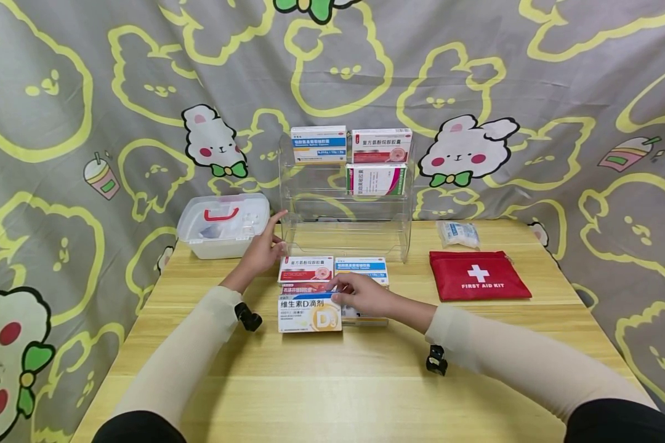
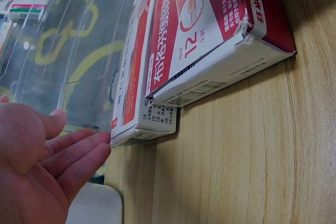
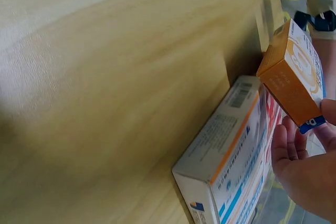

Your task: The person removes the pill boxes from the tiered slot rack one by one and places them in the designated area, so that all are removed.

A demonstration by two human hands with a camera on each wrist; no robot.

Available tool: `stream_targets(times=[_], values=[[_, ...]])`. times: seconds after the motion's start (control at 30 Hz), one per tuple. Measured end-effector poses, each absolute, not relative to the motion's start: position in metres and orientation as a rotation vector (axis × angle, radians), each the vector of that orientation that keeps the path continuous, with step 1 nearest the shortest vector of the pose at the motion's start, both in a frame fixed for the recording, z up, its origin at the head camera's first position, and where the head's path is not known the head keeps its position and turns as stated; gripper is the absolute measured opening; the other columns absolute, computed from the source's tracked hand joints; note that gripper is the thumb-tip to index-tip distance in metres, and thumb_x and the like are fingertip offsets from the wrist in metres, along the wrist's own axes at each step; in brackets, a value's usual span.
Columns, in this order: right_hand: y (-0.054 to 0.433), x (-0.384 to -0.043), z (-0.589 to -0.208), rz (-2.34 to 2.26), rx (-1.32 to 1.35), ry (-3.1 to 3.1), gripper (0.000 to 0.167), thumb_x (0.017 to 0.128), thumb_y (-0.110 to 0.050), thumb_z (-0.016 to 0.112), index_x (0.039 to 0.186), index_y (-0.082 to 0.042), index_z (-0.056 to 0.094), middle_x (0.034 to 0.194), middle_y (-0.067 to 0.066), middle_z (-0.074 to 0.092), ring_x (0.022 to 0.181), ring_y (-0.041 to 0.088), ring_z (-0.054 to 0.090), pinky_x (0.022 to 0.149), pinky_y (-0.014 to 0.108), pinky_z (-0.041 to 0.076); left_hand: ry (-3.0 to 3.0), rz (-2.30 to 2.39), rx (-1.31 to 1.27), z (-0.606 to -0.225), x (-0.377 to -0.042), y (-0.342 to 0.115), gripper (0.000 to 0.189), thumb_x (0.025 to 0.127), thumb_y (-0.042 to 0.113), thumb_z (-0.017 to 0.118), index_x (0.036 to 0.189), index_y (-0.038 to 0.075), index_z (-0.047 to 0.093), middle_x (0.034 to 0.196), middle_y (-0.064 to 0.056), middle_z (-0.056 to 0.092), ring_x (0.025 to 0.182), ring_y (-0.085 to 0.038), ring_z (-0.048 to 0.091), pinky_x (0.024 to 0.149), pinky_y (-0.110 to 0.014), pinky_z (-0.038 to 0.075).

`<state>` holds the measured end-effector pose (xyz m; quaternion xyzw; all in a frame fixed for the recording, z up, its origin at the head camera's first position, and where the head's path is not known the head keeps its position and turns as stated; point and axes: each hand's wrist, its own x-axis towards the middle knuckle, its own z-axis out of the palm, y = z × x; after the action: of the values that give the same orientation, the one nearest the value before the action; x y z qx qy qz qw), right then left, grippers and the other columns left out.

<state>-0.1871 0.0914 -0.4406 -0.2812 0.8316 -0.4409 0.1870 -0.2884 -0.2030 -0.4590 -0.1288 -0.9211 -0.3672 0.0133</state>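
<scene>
My right hand [image 1: 360, 295] pinches a white, blue and orange vitamin D drops box [image 1: 305, 317] by its upper right corner, between thumb and fingers. In the right wrist view the box's orange side [image 3: 289, 85] tilts above the other boxes. Behind it stand a dark red ibuprofen capsule box [image 2: 210, 19] and a white-and-red capsule box [image 1: 306, 271]. A blue-and-white capsule box [image 1: 361, 264] is beside them, partly covered by my right hand. My left hand [image 1: 263, 251] has its fingers extended at the clear rack's left side, fingertips right at the white-and-red box's end.
The clear tiered rack [image 1: 343, 249] holds three medicine boxes on its upper tiers, including a green-and-pink one [image 1: 375, 180]. A translucent case [image 1: 221, 246] with a red handle stands left. On the right lie a red first aid pouch [image 1: 476, 280] and a small plastic packet [image 1: 459, 234].
</scene>
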Motion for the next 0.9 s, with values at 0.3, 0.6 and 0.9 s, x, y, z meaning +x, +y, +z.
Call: stream_targets(times=[0.3,0.6,0.9], values=[[0.086,-0.18,-0.445,-1.216,-0.853,2.354,0.012,0.102,-0.013,0.065,0.113,-0.01,0.069,0.094,0.002,0.064,0.087,0.015,0.058,0.078,0.029,0.051,-2.875,-1.157,-0.39,-0.458,-0.288,-0.201,0.086,0.104,0.003,0.059,0.162,0.046,0.013,0.112,-0.024,0.07,0.088,-0.033,0.074,0.073,-0.043,0.064],[0.081,-0.175,-0.453,-1.17,-0.908,2.394,0.013,0.103,-0.019,0.066,0.112,-0.011,0.07,0.092,-0.004,0.063,0.085,0.012,0.057,0.076,0.027,0.051,-2.876,-1.153,-0.392,-0.458,-0.288,-0.202,0.086,0.104,0.002,0.059,0.162,0.046,0.013,0.112,-0.024,0.069,0.088,-0.033,0.074,0.074,-0.043,0.064],[0.075,-0.172,-0.46,-1.127,-0.877,2.431,0.016,0.103,-0.021,0.066,0.114,-0.01,0.071,0.096,-0.007,0.065,0.086,0.009,0.059,0.078,0.026,0.053,-2.88,-1.181,-0.396,-0.458,-0.288,-0.202,0.086,0.104,0.003,0.058,0.163,0.046,0.012,0.112,-0.024,0.07,0.088,-0.035,0.074,0.074,-0.043,0.064]])
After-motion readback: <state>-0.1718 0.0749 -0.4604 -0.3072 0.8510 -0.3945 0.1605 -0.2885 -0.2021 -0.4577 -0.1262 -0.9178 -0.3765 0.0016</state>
